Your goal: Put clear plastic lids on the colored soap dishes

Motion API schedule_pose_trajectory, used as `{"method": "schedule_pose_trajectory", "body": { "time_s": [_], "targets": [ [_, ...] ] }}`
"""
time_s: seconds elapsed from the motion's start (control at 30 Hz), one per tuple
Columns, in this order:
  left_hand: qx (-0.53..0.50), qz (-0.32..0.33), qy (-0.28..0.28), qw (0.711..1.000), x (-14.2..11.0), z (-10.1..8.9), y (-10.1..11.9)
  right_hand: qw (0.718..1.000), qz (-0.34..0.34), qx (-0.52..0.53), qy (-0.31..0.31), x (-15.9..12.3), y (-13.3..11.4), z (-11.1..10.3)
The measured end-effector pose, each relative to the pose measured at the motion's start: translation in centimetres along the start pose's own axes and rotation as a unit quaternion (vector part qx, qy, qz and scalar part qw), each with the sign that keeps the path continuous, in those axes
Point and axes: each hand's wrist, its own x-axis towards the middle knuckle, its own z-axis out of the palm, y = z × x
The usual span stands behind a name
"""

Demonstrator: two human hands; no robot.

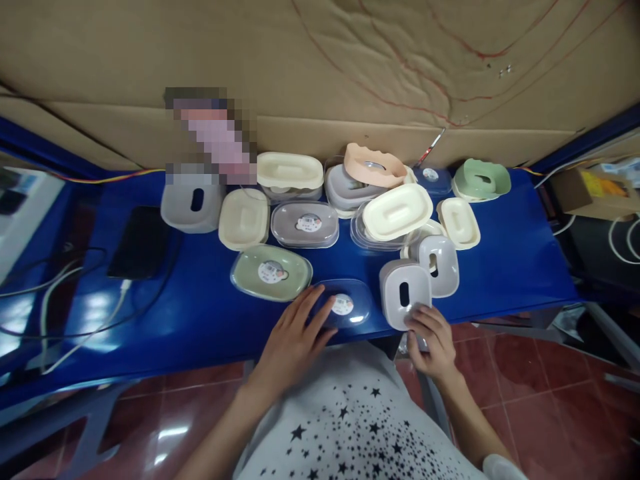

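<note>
Green dish (pixel 273 283), just beyond the left hand (pixel 290 340): lidded, labelled, looking done; that hand splays open at the clear lid (pixel 353 313), labelled but loose on the surface (pixel 200 320); and now the grey box (pixel 406 293), no lid seen, its near corner gripped by the right hand (pixel 434 340)

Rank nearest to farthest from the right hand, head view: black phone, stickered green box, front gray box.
From the right hand:
1. Front gray box, at the fingertips.
2. Stickered green box, to the left.
3. Black phone, farther left.
</note>
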Motion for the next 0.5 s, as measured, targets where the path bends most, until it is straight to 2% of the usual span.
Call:
{"method": "schedule_pose_trajectory", "body": {
  "time_s": [0.23, 0.3, 0.4, 0.5],
  "targets": [
    [0.054, -0.066, 0.092, 0.992, -2.3, 0.0, 0.3, 0.99, -0.068, 0.054, -0.115, 6.0, 0.0, 1.2],
    [0.049, -0.056, 0.095, 0.993, -2.1, 0.0, 1.0, 0.992, -0.07, 0.018, -0.105, 7.1, 0.2, 1.4],
    [0.04, -0.022, 0.064, 0.997, -0.7, 0.2, 2.1, 0.995, 0.032, -0.093, -0.035, 7.7, 1.2, 1.1],
    [0.048, 0.014, 0.016, 0.999, 1.4, 0.6, 2.5, 0.981, 0.12, -0.15, -0.009, 6.8, 2.8, -0.1]
  ]
}}
